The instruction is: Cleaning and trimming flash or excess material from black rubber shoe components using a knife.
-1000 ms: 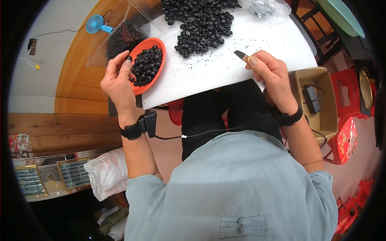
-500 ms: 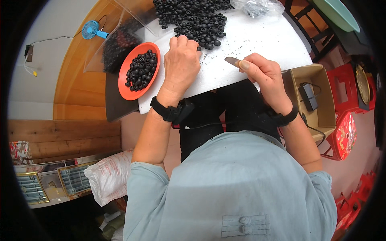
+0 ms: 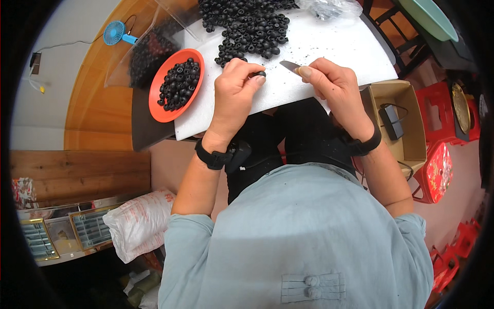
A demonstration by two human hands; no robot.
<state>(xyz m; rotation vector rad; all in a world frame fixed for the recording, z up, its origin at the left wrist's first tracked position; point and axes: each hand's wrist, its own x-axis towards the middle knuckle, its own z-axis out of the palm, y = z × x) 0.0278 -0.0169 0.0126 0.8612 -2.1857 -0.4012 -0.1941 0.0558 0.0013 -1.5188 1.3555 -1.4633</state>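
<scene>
Between thumb and fingers my left hand (image 3: pixel 234 92) pinches one small black round piece (image 3: pixel 261 74). My right hand (image 3: pixel 333 90) grips a small knife (image 3: pixel 289 65), its short metal blade pointing left toward that piece, with a gap between them. A large pile of the same black pieces (image 3: pixel 252 33), several showing holes, lies on a white board (image 3: pixel 319 46) beyond my hands. Left of my left hand, an orange-red bowl (image 3: pixel 157 110) holds more black pieces (image 3: pixel 180 85).
A clear bin (image 3: pixel 121 72) of dark pieces stands behind the bowl, near a blue fan (image 3: pixel 114 33). A plastic bag (image 3: pixel 334 9) lies at the board's far right. To the right sit a cardboard box (image 3: pixel 383 92) with a black adapter (image 3: pixel 392 122), and red stools (image 3: pixel 435 172).
My left hand has drawn back from the pile toward the knife and turned, now showing a black piece in its fingertips. The knife has shifted slightly left and up.
</scene>
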